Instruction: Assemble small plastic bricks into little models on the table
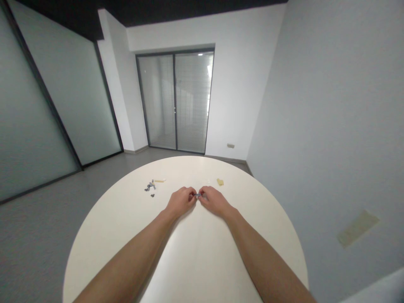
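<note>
Near the middle of the round white table (202, 252), both hands meet at a small, narrow grey-and-dark piece (198, 195), too small to name. My left hand (182, 200) pinches its left end between curled fingers. At the other end, the fingertips of my right hand (213, 199) are closed on it. Its ends are hidden by the fingers. Left of my left hand lies a loose group of small grey and dark parts (150, 185), with one dark part (152, 195) a little apart from them.
A thin yellowish stick (159, 181) with a white end lies beside the grey parts. Beyond my right hand is a crumpled yellow scrap (220, 182). Past the table's far edge stand glass doors with blinds (192, 105); a grey wall (331, 126) rises on the right.
</note>
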{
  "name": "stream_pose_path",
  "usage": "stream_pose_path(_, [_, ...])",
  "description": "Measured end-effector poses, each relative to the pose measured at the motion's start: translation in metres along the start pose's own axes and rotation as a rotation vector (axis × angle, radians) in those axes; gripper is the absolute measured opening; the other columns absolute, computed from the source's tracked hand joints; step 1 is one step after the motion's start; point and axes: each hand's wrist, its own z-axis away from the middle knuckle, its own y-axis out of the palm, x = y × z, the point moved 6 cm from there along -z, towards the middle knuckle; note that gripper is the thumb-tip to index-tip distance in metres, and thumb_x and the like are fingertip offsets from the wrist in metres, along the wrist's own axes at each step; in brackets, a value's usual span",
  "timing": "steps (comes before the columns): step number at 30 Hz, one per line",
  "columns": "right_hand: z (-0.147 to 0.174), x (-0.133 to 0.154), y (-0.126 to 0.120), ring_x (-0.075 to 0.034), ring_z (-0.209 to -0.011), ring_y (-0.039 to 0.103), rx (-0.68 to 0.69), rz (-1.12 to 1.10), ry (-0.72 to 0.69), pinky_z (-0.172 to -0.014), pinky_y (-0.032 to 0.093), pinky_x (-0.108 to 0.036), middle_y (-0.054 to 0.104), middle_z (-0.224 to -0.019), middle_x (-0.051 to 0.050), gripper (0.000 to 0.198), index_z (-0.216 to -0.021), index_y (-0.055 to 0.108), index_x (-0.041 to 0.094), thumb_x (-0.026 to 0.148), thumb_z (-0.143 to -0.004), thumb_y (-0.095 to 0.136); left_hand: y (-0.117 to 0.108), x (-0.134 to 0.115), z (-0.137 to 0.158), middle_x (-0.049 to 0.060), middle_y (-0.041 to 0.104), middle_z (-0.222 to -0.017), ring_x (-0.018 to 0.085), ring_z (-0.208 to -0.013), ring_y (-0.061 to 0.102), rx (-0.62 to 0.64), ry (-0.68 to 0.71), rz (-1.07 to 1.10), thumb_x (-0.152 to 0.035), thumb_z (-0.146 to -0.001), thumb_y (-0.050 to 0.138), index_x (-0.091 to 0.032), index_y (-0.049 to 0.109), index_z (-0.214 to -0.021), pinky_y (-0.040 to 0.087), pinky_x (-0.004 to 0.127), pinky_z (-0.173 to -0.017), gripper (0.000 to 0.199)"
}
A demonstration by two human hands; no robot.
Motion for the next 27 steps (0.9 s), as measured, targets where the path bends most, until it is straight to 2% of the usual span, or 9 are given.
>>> stream_pose_path(11, [0.0004, -0.0008, 0.0002, -0.016, -0.088, 0.056, -0.012, 0.0, -0.005, -0.077, 0.038, -0.025, 0.065, -0.093, -0.003, 0.01, -0.094, 0.061, 0.02, 0.027, -0.088, 0.058, -0.0008, -0.0023, 0.0, 0.004, 0.068, -0.091, 0.019, -0.089, 0.062, 0.004, 0.029, -0.004, -0.036, -0.092, 0.045, -0.025, 0.067, -0.1, 0.044, 0.027, -0.075, 0.026])
stream_pose_path(27, [0.0008, 0.0012, -0.0001, -0.016, -0.093, 0.057, 0.008, -0.008, -0.016, -0.08, 0.039, -0.026, 0.066, -0.097, -0.004, 0.014, -0.098, 0.063, 0.02, 0.029, -0.09, 0.057, 0.0006, -0.0007, -0.0013, 0.001, 0.069, -0.097, 0.018, -0.094, 0.06, -0.036, 0.073, 0.05, -0.029, -0.088, 0.052, -0.025, 0.065, -0.096, 0.044, 0.026, -0.077, 0.015])
